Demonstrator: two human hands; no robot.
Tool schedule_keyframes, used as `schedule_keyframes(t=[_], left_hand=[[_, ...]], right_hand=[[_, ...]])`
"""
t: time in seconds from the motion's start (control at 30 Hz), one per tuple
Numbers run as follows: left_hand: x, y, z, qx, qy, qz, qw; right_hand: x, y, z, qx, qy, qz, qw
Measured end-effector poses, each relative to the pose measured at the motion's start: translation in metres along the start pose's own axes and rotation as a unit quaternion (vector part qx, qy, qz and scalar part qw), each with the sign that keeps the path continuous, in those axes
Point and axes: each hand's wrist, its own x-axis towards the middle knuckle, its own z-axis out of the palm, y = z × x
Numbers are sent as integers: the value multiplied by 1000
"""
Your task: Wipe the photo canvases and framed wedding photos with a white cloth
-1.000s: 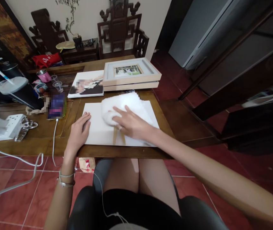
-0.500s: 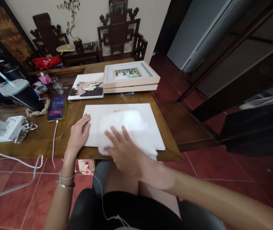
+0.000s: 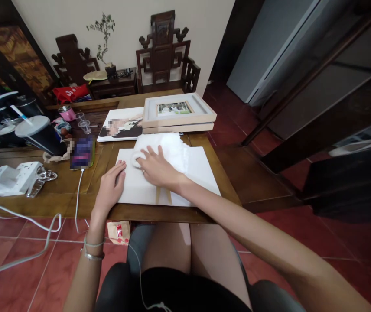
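White cloth (image 3: 172,147) is under your right hand (image 3: 161,169), bunched on the far half of the white board (image 3: 201,177), part of it past the board's far edge. Right fingers: spread apart, laid over the cloth from above. Can't tell if your thumb pinches a fold. Your left hand (image 3: 109,186) sits at the board's left edge, fingers together and straight, thumb apart from them. No cloth under that one.

Board lies flat on the tabletop (image 3: 65,190), both hands' fingers over it. Two slanted tan marks (image 3: 157,197) show on it, nearer you than the right fingers. Rest of that pattern is under the cloth and arm, can't read it.

Beyond the right fingers, off to their right: two wooden picture frames (image 3: 201,118), stacked, just past the cloth. Straight beyond the left fingers: photo print (image 3: 120,130), flat, butted up against the frames.

Left of your left fingers: phone (image 3: 83,151), white cable (image 3: 79,190) plugged into its near end. Further left, power strip (image 3: 27,175) with chargers in it. Past the phone, black tumbler (image 3: 47,141) with a straw, clear plastic cups (image 3: 84,125) and pink mug (image 3: 66,113).
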Motion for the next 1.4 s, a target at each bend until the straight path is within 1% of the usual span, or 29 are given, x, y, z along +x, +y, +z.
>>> schedule_keyframes(t=[0.07, 0.1, 0.2, 0.27, 0.33, 0.4, 0.43, 0.47, 0.53, 0.6, 0.67, 0.73, 0.8, 0.83, 0.87, 0.9, 0.97, 1.03, 1.07, 1.1, 1.13, 1.2, 1.27, 1.33, 1.4], left_hand=[[0, 1, 0, 2, 10, -5, 1000], [0, 1, 0, 3, 11, -6, 1000], [0, 2, -1, 1, 7, -10, 1000], [0, 3, -2, -5, 3, -13, 1000], [0, 2, -2, -12, 1, -13, 1000], [-1, 1, -2, -17, -1, -10, 1000], [-1, 0, -1, -17, -2, -9, 1000], [-1, 0, -1, -16, -4, -9, 1000], [-1, -1, 0, -12, -6, -10, 1000], [0, 0, 1, -12, -4, -11, 1000], [0, 2, -1, -21, 4, -12, 1000], [-1, 4, -3, -45, 22, -18, 999], [-1, 6, -7, -87, 45, -32, 995], [-2, 5, -8, -115, 54, -40, 991], [-2, 4, -9, -148, 60, -47, 986], [-3, 3, -9, -184, 66, -52, 979], [-3, -1, -8, -255, 89, -57, 961], [-3, -4, -5, -310, 114, -77, 941], [-3, -5, -4, -324, 118, -92, 934], [-3, -5, -2, -324, 111, -105, 934], [-3, -5, -1, -307, 95, -112, 940], [-4, -2, -1, -231, 55, -101, 966], [-4, 2, -2, -144, 23, -76, 986], [-5, 4, -2, -90, 0, -57, 994], [-4, 5, -2, -67, -18, -44, 997]], right_hand=[[0, -8, 4, 0, 19, -1, 1000], [-5, -14, 7, 3, 27, -14, 1000], [-38, -34, 13, 23, 33, -89, 995], [-66, -47, 13, 49, 17, -135, 990], [-91, -54, 9, 78, -6, -162, 984], [-107, -54, 4, 101, -25, -182, 978], [-110, -51, 1, 107, -33, -188, 976], [-110, -46, -1, 110, -37, -191, 975], [-101, -33, -4, 105, -38, -175, 978], [-81, -20, -6, 81, -25, -128, 988], [-57, -13, -8, 50, -11, -59, 997], [-32, -15, -8, 22, -9, 11, 1000], [-14, -24, -6, 8, -4, 56, 998], [-9, -30, -2, 6, 7, 56, 998], [-6, -36, 2, 8, 24, 39, 999], [-7, -42, 7, 13, 43, 3, 999], [-17, -49, 19, 35, 69, -108, 991], [-36, -51, 27, 68, 65, -211, 973], [-47, -49, 29, 87, 55, -247, 964], [-58, -47, 29, 106, 43, -268, 957], [-69, -43, 26, 122, 29, -276, 953], [-85, -32, 17, 143, 0, -261, 955], [-90, -18, 5, 141, -19, -210, 967], [-81, -5, -8, 124, -29, -139, 982], [-61, 4, -19, 106, -38, -70, 991]])
